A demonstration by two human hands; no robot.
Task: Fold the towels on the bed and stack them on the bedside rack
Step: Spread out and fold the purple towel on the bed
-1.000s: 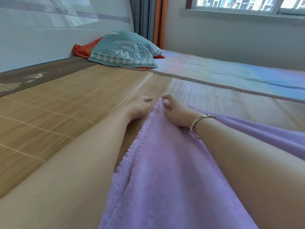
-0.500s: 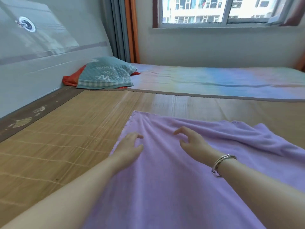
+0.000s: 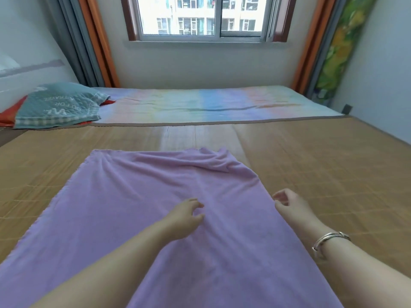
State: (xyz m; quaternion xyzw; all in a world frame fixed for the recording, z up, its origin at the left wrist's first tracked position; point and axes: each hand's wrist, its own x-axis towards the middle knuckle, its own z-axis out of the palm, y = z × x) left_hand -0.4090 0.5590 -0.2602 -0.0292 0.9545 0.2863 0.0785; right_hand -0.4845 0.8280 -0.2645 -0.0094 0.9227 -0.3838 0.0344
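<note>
A lilac towel (image 3: 138, 196) lies spread on the bamboo mat (image 3: 322, 170) of the bed, its far right corner rumpled. My left hand (image 3: 184, 216) hovers over the towel's middle with fingers loosely curled and holds nothing. My right hand (image 3: 291, 205), with a silver bangle on its wrist, sits at the towel's right edge, fingers loosely bent, empty as far as I can see. The bedside rack is out of view.
A teal pillow (image 3: 57, 105) on a red cloth lies at the far left by the headboard. Beyond the mat runs a pastel striped sheet (image 3: 211, 105) under the window. A wall stands close on the right.
Both hands let go of the towel's far edge and drew back toward me. The view lifted and turned right; the right hand moved to the towel's right edge.
</note>
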